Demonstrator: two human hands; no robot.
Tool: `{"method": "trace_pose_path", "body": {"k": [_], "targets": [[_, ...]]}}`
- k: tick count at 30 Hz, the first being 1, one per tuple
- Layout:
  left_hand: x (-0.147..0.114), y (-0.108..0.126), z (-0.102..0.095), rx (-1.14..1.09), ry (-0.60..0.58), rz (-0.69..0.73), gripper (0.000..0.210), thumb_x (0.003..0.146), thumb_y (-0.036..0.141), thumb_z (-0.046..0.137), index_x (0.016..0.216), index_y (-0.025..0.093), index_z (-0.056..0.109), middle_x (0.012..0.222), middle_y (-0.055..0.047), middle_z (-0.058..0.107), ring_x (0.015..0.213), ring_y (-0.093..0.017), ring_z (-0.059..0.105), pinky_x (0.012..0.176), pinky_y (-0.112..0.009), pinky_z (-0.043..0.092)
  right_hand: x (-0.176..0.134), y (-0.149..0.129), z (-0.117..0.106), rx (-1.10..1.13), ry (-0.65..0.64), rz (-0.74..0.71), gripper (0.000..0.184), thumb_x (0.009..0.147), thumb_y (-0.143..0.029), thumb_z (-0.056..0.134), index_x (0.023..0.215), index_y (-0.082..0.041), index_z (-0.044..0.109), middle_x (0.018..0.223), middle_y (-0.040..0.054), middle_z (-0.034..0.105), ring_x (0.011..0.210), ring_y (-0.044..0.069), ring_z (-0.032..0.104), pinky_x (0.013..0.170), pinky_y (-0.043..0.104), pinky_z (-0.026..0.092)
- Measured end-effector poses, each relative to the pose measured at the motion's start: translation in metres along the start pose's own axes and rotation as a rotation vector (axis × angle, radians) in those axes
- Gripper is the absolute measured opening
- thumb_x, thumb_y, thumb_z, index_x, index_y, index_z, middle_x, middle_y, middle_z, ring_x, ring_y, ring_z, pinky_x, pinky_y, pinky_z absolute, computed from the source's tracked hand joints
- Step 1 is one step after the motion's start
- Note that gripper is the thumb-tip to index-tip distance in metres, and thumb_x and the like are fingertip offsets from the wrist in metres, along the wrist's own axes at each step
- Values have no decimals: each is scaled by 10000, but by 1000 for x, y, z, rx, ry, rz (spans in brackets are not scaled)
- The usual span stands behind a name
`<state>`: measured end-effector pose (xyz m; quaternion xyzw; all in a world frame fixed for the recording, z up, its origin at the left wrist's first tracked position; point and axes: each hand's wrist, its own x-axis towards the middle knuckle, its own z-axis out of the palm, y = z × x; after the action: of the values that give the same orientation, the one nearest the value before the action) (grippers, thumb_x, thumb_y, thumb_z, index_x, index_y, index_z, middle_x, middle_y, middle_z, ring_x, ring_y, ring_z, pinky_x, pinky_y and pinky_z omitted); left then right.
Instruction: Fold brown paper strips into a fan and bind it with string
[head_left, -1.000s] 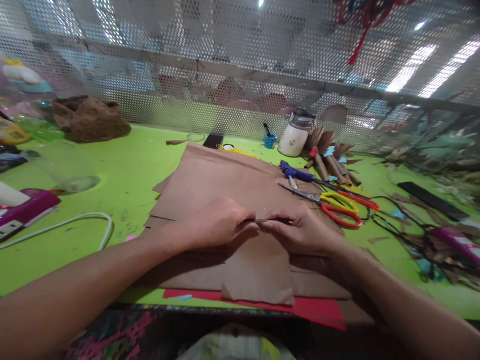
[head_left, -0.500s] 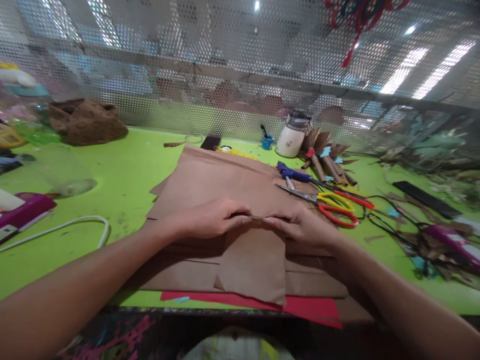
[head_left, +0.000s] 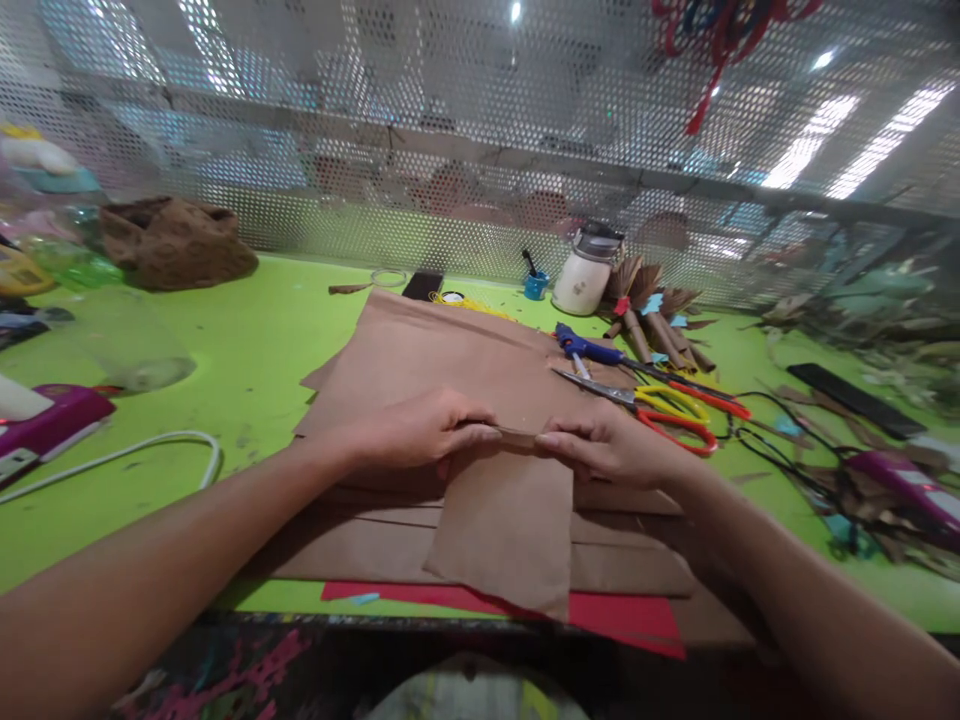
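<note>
Two bare hands meet at the top edge of a brown paper piece (head_left: 504, 525) on a lime-green worktable (head_left: 247, 350), seen from the head camera. The left hand (head_left: 420, 432) and right hand (head_left: 611, 450) each pinch that edge between thumb and fingers, closed narrowly on it, apparently rolling or folding it tight; the rest of the piece hangs toward the table's near edge. It lies on a stack of larger brown sheets (head_left: 442, 355), with red paper (head_left: 622, 615) showing beneath. Just beyond the right hand, within easy reach, lie red-and-yellow scissors (head_left: 660, 410) and a blue glue gun (head_left: 589, 348). Farther back stand finished paper rolls (head_left: 656, 320) beside a white jar (head_left: 581, 275). A white cable (head_left: 135, 450) curls at left.
</note>
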<state>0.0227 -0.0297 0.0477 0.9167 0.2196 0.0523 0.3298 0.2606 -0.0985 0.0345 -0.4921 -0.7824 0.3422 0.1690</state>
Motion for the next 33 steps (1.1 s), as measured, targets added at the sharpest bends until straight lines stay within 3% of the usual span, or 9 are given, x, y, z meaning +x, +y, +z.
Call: {"method": "trace_pose_path", "body": {"k": [6,13,18,21,24,26,28,30,33], "targets": [[3,-8,-3,-31,56,20,355,937,373,361,999,157,635,829,-31,639,716,-130,524,648,-226,383,1,4,-4,-42,59,23,429,918,-478,400,647,-163,507,517,-46,457,486,77,393,475,200,296],[2,-14,-2,-37,27,-41,415,937,436,328,883,144,619,568,18,513,538,-105,452,535,-211,338,1,7,-11,0,-114,-7,343,932,-420,393,793,-164,575,591,-21,567,547,97,519,543,192,384],[2,-17,-7,-116,26,-45,399,922,448,367,771,146,578,556,24,490,527,-98,432,523,-209,326,-1,7,-14,-110,2,-114,308,909,-366,461,744,-149,604,614,-16,548,576,92,471,543,193,353],[1,-18,-10,-255,33,-43,384,907,461,403,776,143,575,568,30,464,517,-91,411,516,-205,332,0,12,-15,102,37,-57,360,894,-432,483,729,-140,611,514,-29,518,457,75,434,457,192,340],[0,-16,-7,-474,27,-62,356,891,462,446,791,143,569,560,38,432,487,-79,378,489,-201,321,3,19,-15,382,241,-42,384,875,-492,497,838,-138,639,531,-7,582,407,81,473,415,201,372],[-2,-12,-1,-654,-5,-76,327,886,449,470,807,145,560,555,41,420,481,-75,366,483,-199,320,5,19,-13,467,356,-85,331,848,-459,565,946,-155,651,643,20,645,515,105,570,493,212,447],[-3,-7,7,-836,-21,-84,268,871,416,517,848,153,555,605,35,445,514,-73,389,499,-193,334,5,11,-7,490,288,-142,360,802,-392,652,1101,-192,630,816,44,687,719,143,639,630,239,502],[-4,-4,14,-978,-87,-86,221,847,381,570,847,161,553,640,35,462,526,-66,414,507,-187,344,3,-2,-1,484,89,-218,467,781,-352,684,1217,-217,584,999,71,681,914,185,637,761,285,510],[-5,-2,19,-1053,-234,-112,219,860,377,557,835,159,566,619,43,463,505,-62,421,495,-187,352,0,-20,8,417,7,-356,341,802,-301,665,1125,-194,661,1032,83,673,966,185,619,856,299,479]]}}
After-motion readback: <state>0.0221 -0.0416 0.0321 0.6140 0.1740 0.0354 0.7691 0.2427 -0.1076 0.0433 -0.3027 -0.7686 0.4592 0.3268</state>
